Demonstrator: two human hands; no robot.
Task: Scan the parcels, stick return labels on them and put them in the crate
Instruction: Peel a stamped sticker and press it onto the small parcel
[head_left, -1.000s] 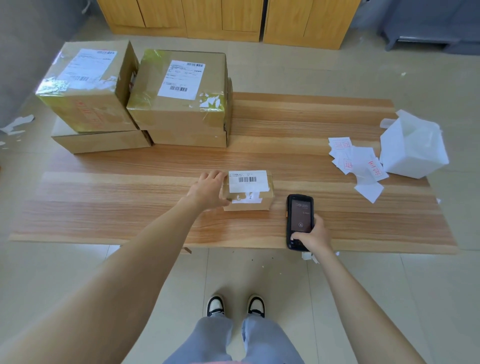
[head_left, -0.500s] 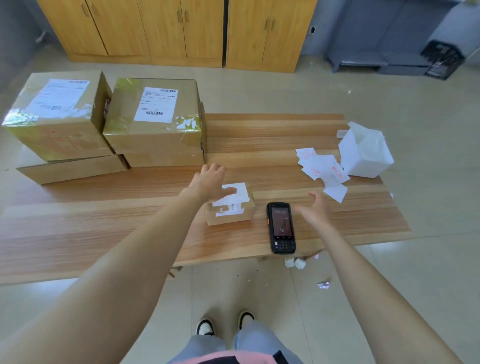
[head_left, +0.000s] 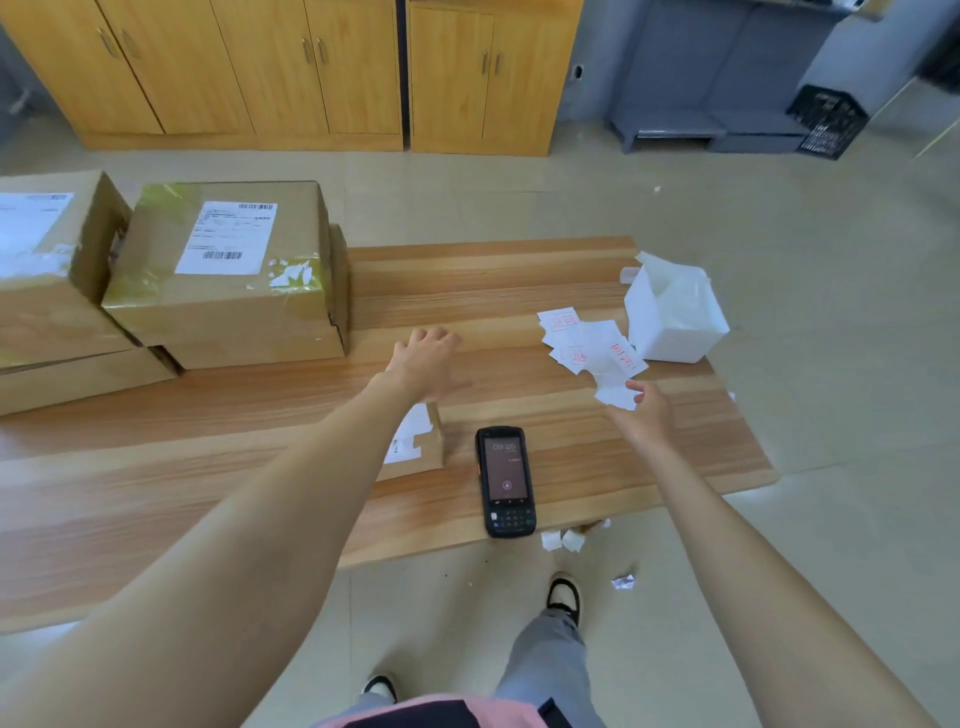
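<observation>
Small brown cardboard parcel (head_left: 415, 441) with white barcode label — frame centre, partly hidden under the left forearm. Left hand (head_left: 423, 358), fingers spread, empty, hovers above it. Black handheld scanner (head_left: 505, 480) lies screen-up just right, likely set aside to free the right hand (head_left: 641, 410), open, touching loose white red-printed return labels (head_left: 592, 348). Black slatted crate (head_left: 826, 122) — upper right, on the floor.

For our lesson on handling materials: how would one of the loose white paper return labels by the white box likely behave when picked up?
The white paper return labels lie flat, thin and overlapping, so one would probably feel very light and flop when lifted. Sliding the right hand into the pile would likely scatter several across the smooth wooden table.
</observation>
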